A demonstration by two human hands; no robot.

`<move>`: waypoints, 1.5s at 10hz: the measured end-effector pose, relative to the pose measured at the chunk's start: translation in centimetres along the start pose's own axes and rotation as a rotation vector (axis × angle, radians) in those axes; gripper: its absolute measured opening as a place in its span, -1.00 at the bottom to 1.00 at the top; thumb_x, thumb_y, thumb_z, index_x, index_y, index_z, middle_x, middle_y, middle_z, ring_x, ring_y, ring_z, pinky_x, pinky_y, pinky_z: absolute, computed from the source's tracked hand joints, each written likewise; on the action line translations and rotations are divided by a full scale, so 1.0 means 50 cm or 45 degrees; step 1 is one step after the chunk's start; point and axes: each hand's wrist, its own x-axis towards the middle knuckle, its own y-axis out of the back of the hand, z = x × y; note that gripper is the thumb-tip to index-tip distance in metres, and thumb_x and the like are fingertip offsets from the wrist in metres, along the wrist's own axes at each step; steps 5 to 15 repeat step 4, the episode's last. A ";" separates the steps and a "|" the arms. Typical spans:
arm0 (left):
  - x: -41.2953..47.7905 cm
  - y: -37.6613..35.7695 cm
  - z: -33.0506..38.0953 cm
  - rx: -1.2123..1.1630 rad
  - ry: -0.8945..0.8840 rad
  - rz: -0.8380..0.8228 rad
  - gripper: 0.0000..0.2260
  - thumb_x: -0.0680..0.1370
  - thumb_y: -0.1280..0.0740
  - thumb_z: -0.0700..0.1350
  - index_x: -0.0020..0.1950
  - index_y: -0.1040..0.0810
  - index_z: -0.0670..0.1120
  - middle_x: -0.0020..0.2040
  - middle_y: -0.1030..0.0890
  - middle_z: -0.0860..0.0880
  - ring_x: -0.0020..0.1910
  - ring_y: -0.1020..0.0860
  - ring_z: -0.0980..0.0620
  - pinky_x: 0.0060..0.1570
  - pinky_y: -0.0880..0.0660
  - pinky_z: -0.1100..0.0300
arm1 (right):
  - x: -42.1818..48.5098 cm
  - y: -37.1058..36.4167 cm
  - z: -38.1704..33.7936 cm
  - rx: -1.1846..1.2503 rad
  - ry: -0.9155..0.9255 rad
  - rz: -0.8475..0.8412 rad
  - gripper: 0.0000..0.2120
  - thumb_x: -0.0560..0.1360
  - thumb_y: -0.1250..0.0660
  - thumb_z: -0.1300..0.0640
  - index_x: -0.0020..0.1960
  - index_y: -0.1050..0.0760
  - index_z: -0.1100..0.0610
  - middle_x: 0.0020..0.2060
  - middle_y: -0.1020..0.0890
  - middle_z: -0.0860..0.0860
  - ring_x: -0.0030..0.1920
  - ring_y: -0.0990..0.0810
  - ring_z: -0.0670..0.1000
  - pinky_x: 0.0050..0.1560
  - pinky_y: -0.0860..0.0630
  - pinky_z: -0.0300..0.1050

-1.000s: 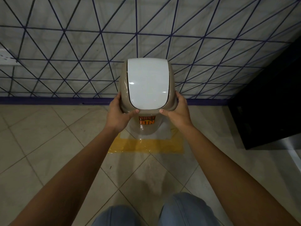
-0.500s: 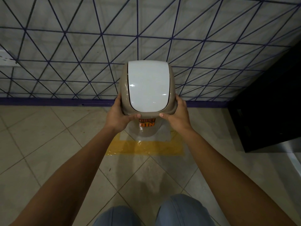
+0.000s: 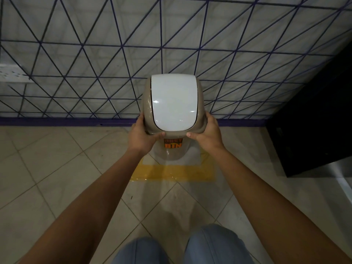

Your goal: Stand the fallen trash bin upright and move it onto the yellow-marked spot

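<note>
Trash bin [image 3: 172,149] stood upright on marked spot [image 3: 172,173], wall [image 3: 114,54] behind; gripped by left hand [image 3: 142,137], right hand [image 3: 207,135]; cabinet [image 3: 314,121] at right

Upright beige trash bin [image 3: 172,149] gripped at lid rim by left hand [image 3: 142,137] and right hand [image 3: 206,133], over yellow-marked spot [image 3: 172,171].

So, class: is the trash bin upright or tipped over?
Upright: the trash bin shows its white lid on top, its base towards the yellow-marked spot.

Two bare forearms, no sleeves in view, and light blue denim trousers [image 3: 182,246] over both knees.
</note>
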 end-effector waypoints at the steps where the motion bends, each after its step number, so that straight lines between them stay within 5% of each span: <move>1: -0.011 0.007 0.005 0.022 0.004 0.049 -0.17 0.30 -0.54 -0.01 0.48 -0.21 0.00 0.39 -0.39 -0.09 0.36 -0.35 -0.07 0.31 -0.38 -0.09 | -0.008 0.011 0.001 -0.007 -0.007 -0.007 -0.02 0.23 -0.57 0.12 0.49 -0.10 0.09 0.42 -0.26 0.06 0.40 -0.27 0.07 0.21 -0.20 -0.21; 3: -0.049 0.035 0.047 0.225 -0.052 0.144 -0.20 0.36 -0.49 0.05 0.49 -0.18 -0.02 0.41 -0.33 -0.14 0.39 -0.30 -0.12 0.30 -0.31 -0.04 | -0.038 0.045 -0.029 -0.009 -0.083 0.010 -0.11 0.30 -0.52 0.04 0.49 -0.11 0.08 0.45 -0.22 0.08 0.44 -0.23 0.10 0.36 -0.24 -0.03; 15: -0.077 0.051 0.087 0.267 -0.083 0.122 -0.27 0.39 -0.46 0.04 0.47 -0.21 -0.05 0.41 -0.34 -0.14 0.37 -0.32 -0.13 0.27 -0.32 -0.03 | -0.059 0.071 -0.066 0.024 -0.123 0.042 -0.17 0.33 -0.50 0.00 0.47 -0.16 0.07 0.45 -0.23 0.09 0.43 -0.25 0.10 0.35 -0.25 -0.04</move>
